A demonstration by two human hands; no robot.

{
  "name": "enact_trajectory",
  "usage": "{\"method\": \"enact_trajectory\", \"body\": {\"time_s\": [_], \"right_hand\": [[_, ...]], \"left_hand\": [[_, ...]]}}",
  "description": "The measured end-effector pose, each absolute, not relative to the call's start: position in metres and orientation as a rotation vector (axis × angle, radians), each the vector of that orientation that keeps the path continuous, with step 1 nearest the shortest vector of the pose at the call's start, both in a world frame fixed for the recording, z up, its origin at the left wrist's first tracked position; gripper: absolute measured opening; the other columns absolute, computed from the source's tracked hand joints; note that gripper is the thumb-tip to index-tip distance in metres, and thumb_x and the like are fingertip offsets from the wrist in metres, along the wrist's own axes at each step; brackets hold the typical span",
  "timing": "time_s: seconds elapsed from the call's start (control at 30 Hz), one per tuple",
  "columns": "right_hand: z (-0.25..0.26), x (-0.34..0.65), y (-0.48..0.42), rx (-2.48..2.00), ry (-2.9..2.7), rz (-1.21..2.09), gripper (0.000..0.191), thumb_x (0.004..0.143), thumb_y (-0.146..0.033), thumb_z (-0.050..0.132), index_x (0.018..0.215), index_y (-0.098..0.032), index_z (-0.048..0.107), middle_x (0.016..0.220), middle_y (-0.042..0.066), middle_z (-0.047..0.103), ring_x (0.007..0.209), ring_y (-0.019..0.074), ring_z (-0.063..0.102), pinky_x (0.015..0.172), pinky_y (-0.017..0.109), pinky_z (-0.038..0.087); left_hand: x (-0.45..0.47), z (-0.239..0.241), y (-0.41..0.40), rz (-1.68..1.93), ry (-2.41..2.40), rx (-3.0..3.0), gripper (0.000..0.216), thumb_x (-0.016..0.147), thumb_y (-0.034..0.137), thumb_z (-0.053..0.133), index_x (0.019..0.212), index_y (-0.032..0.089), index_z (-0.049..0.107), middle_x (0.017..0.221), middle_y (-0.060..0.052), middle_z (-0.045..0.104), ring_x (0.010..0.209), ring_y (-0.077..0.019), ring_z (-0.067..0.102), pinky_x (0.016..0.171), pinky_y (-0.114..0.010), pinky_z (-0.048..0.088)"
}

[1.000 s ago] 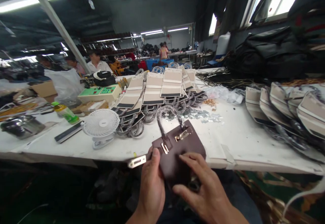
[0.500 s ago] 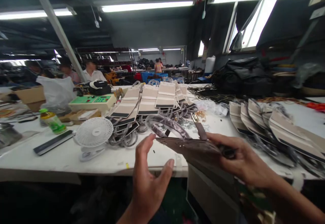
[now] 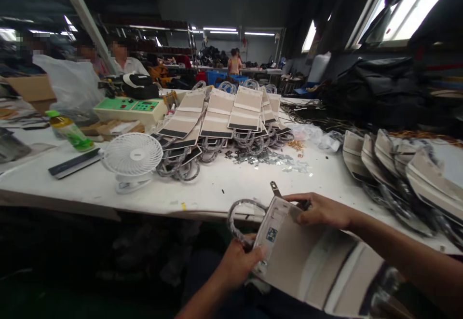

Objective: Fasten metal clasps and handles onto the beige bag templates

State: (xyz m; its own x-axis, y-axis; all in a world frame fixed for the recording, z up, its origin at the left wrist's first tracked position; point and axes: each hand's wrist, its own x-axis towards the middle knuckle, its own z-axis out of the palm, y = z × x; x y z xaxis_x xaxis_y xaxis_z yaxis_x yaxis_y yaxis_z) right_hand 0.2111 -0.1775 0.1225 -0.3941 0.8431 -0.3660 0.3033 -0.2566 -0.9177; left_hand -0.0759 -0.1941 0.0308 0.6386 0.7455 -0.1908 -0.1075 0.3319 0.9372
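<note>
A beige bag panel (image 3: 300, 246) with a plastic-wrapped loop handle (image 3: 235, 213) is held tilted over the table's front edge. My left hand (image 3: 238, 261) is closed on its left edge, thumb on the beige face beside the handle's lower end. My right hand (image 3: 321, 210) grips the upper edge, and something dark, too hidden to name, shows by its fingers. A short strap with a metal end (image 3: 275, 188) sticks up from the panel's top corner. A small greenish patch (image 3: 272, 234) lies on the beige face between the hands.
A heap of similar panels (image 3: 217, 106) lies at the table's middle, with more panels (image 3: 387, 174) at right. Small metal pieces (image 3: 267, 159) are scattered before the heap. A white fan (image 3: 133, 155), a bottle (image 3: 70, 131) and a green-faced machine (image 3: 130, 109) stand left. People sit beyond.
The panel has turned from nearly edge-on to showing its beige face, and come lower. My left hand, open and apart before, now grips its edge. The view has tilted down.
</note>
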Motion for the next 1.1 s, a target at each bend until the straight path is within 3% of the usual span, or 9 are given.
{"method": "enact_trajectory", "body": {"time_s": [0.2,0.33,0.43,0.53,0.63,0.73,0.8,0.9,1.1], "right_hand": [[0.070,0.216,-0.131,-1.609,-1.670,1.643,0.068,0.068,-0.025,0.073,0.136,-0.019,0.071,0.086,0.000,0.078,0.076,0.0208,0.070,0.065,0.028,0.054],[0.060,0.218,-0.098,-1.695,-1.818,1.534,0.062,0.066,-0.022,0.074,0.128,-0.019,0.077,0.071,-0.002,0.073,0.064,0.0167,0.063,0.056,0.024,0.046],[0.053,0.222,-0.085,-1.735,-1.994,1.379,0.050,0.069,-0.024,0.075,0.119,-0.022,0.081,0.083,0.000,0.077,0.074,0.0182,0.065,0.064,0.026,0.047],[0.048,0.227,-0.084,-1.786,-2.024,1.104,0.039,0.080,-0.038,0.076,0.114,-0.022,0.082,0.089,0.003,0.078,0.077,0.0204,0.067,0.072,0.031,0.050],[0.056,0.225,-0.099,-1.733,-1.831,0.622,0.031,0.089,-0.046,0.071,0.102,-0.020,0.082,0.092,0.007,0.078,0.080,0.0218,0.068,0.076,0.034,0.050],[0.075,0.207,-0.126,-1.595,-1.550,0.323,0.026,0.092,-0.044,0.072,0.081,-0.021,0.075,0.078,0.005,0.071,0.069,0.0187,0.061,0.066,0.032,0.047],[0.083,0.186,-0.144,-1.468,-1.314,0.412,0.035,0.093,-0.044,0.072,0.067,-0.022,0.063,0.063,0.001,0.058,0.057,0.0154,0.051,0.055,0.030,0.042],[0.077,0.151,-0.156,-1.125,-0.947,0.715,0.041,0.096,-0.043,0.066,0.064,-0.023,0.050,0.058,-0.003,0.044,0.049,0.0133,0.046,0.046,0.028,0.039],[0.032,0.126,-0.145,-0.898,-0.510,0.871,0.038,0.094,-0.037,0.064,0.063,-0.022,0.047,0.056,-0.007,0.035,0.044,0.0094,0.036,0.042,0.024,0.032]], "left_hand": [[-0.055,-0.029,-0.199,0.694,0.910,0.747,0.052,0.069,0.057,0.088,0.093,0.011,0.083,0.076,-0.011,0.077,0.060,-0.0216,0.067,0.064,-0.032,0.053],[-0.039,-0.038,-0.189,0.740,0.948,0.620,0.050,0.065,0.051,0.092,0.095,0.011,0.083,0.083,-0.012,0.079,0.072,-0.0253,0.073,0.075,-0.035,0.057],[-0.029,-0.033,-0.185,0.769,0.950,0.546,0.052,0.067,0.049,0.092,0.101,0.010,0.082,0.092,-0.014,0.081,0.082,-0.0287,0.076,0.081,-0.038,0.058],[-0.022,-0.029,-0.183,0.770,0.946,0.479,0.055,0.068,0.048,0.093,0.105,0.009,0.081,0.096,-0.016,0.081,0.086,-0.0304,0.077,0.085,-0.040,0.059],[-0.018,-0.030,-0.183,0.781,0.974,0.412,0.060,0.065,0.047,0.095,0.109,0.009,0.080,0.094,-0.015,0.081,0.087,-0.0317,0.077,0.085,-0.041,0.060],[-0.014,-0.032,-0.183,0.793,0.998,0.337,0.060,0.062,0.045,0.096,0.109,0.009,0.080,0.092,-0.014,0.081,0.087,-0.0322,0.078,0.084,-0.041,0.060],[-0.010,-0.030,-0.182,0.803,1.008,0.298,0.059,0.061,0.042,0.096,0.107,0.009,0.081,0.091,-0.014,0.081,0.088,-0.0325,0.078,0.083,-0.040,0.060],[-0.005,-0.025,-0.180,0.827,1.022,0.274,0.057,0.060,0.039,0.096,0.106,0.009,0.081,0.090,-0.014,0.081,0.091,-0.0335,0.078,0.082,-0.040,0.060],[0.000,-0.023,-0.180,0.879,1.039,0.291,0.051,0.060,0.041,0.095,0.097,0.009,0.082,0.087,-0.014,0.080,0.085,-0.0330,0.077,0.080,-0.040,0.059]]}}
